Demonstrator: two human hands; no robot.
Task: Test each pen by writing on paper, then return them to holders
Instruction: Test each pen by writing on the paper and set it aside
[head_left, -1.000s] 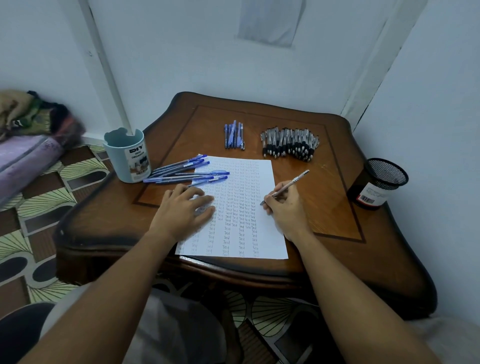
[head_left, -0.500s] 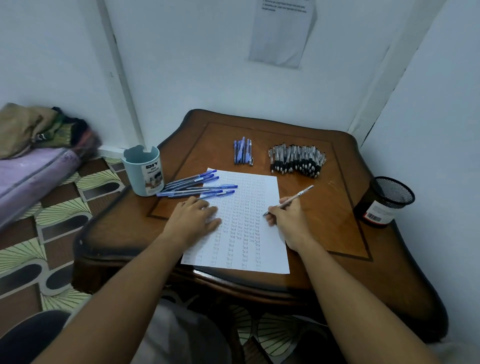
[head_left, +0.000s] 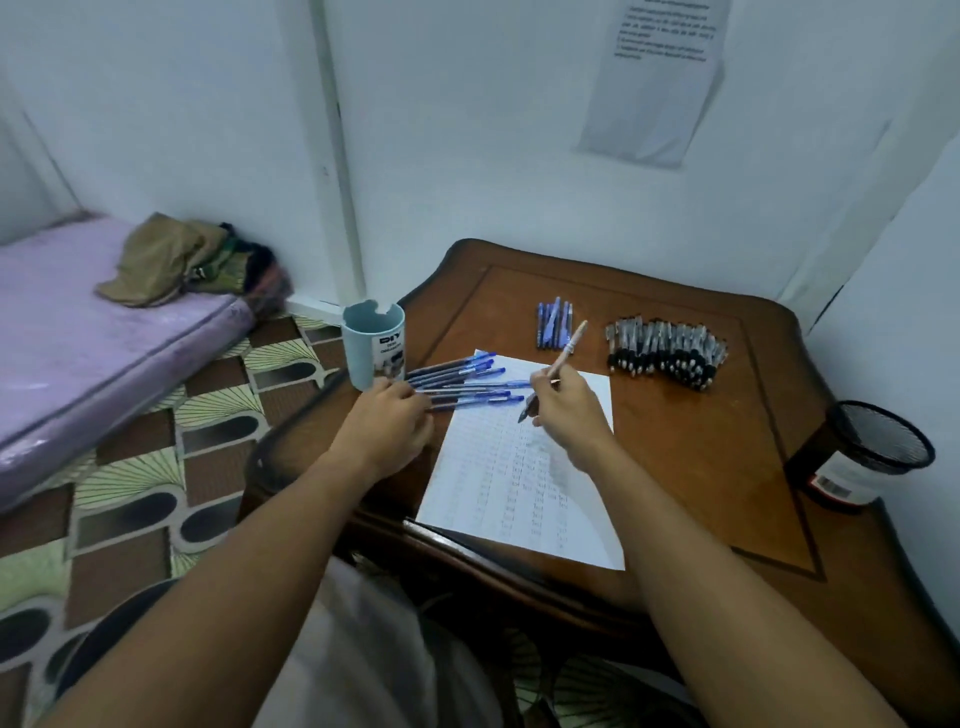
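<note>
Slim white pen (head_left: 567, 347) is pinched in the right hand (head_left: 566, 410), tip above lined white paper (head_left: 524, 483); left hand (head_left: 387, 423), fingers curled, reaches loose blue pens (head_left: 462, 382).

A white sheet of paper (head_left: 524, 478), covered in columns of small handwriting, lies flat on the table. A silver pen (head_left: 558, 364) is held tilted above its upper part. Blue-capped pens (head_left: 467, 382) are fanned across its upper left corner, beside a light-blue holder (head_left: 374, 345). A black mesh holder (head_left: 865, 452) stands well apart at the right.
</note>
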